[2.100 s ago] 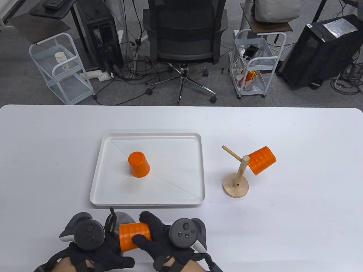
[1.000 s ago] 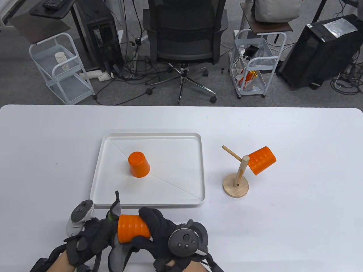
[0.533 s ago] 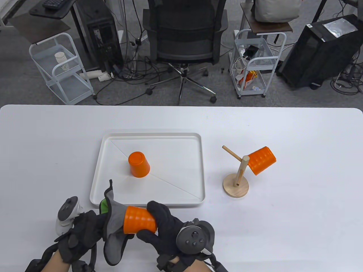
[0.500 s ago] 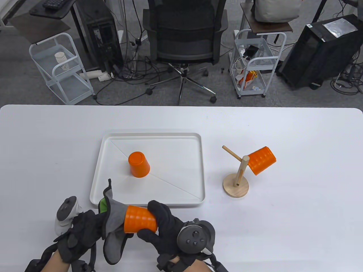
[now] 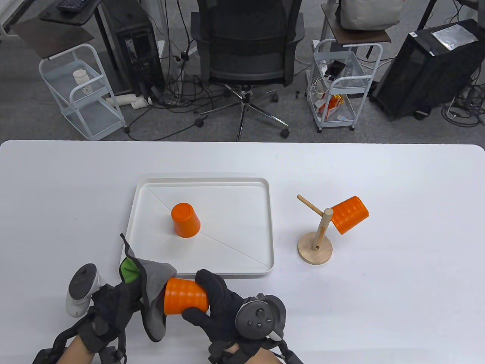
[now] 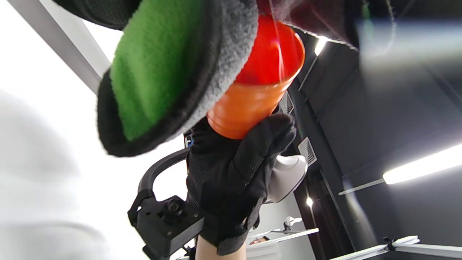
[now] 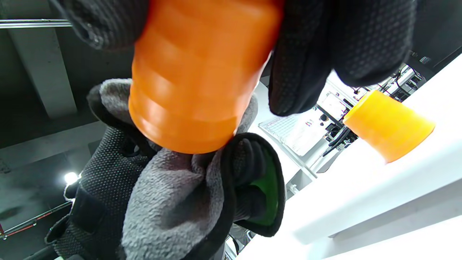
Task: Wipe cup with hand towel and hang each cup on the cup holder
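My right hand point(image 5: 212, 303) grips an orange ribbed cup point(image 5: 185, 296) on its side near the table's front edge, mouth turned left. My left hand point(image 5: 113, 303) holds a grey towel with a green side point(image 5: 151, 288) bunched at the cup's mouth. The right wrist view shows the cup point(image 7: 195, 79) held from above with the towel point(image 7: 180, 195) at its rim; in the left wrist view the towel point(image 6: 173, 72) covers part of the cup point(image 6: 260, 83). Another orange cup point(image 5: 185, 220) stands upside down in the white tray point(image 5: 261, 227). A third cup point(image 5: 348, 214) hangs on the wooden cup holder point(image 5: 315, 246).
The holder's left peg point(image 5: 308, 204) is bare. The tray lies just beyond my hands, the holder to its right. Beyond the table's far edge stand an office chair point(image 5: 246, 49) and two white carts point(image 5: 81, 91).
The left hand has drawn back to the left and the towel has come out of the cup's mouth, now draped at its rim. The cup tilted slightly with the right hand.
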